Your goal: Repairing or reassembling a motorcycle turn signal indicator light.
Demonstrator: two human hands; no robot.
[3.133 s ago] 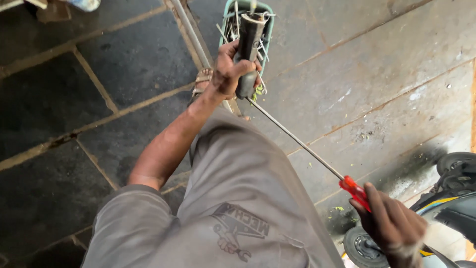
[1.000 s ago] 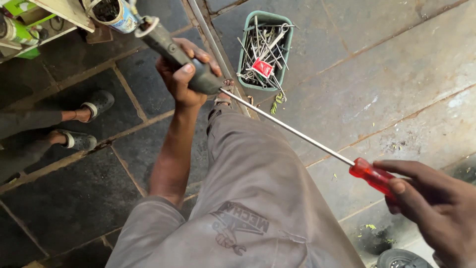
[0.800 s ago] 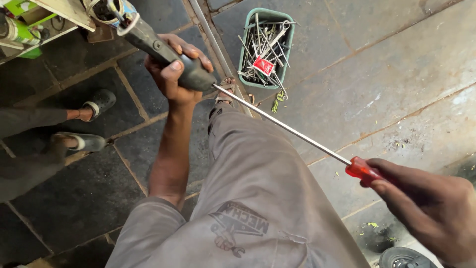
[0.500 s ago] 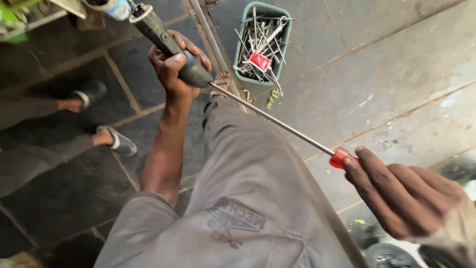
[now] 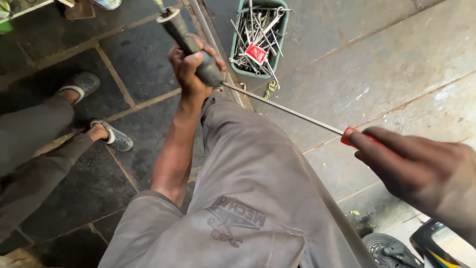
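My left hand (image 5: pixel 187 69) is closed around a black rubber handlebar grip (image 5: pixel 206 67) that is fitted on the end of a tube slanting up to the left. A long screwdriver with a thin steel shaft (image 5: pixel 287 109) runs from the grip's lower end down to the right. Its red handle (image 5: pixel 347 136) is mostly covered by my right hand (image 5: pixel 416 168), which holds it close to the camera. My grey clothing (image 5: pixel 248 198) fills the lower middle of the view.
A green tray (image 5: pixel 250 74) with several metal tools and a red item sits on the stone floor behind the grip. Another person's legs in grey clogs (image 5: pixel 116 139) are at the left. A scooter wheel (image 5: pixel 391 248) is at the bottom right.
About three seconds ago my left hand was at the green tray; it now holds the grip up. My right hand has come closer to the camera and hides most of the red handle.
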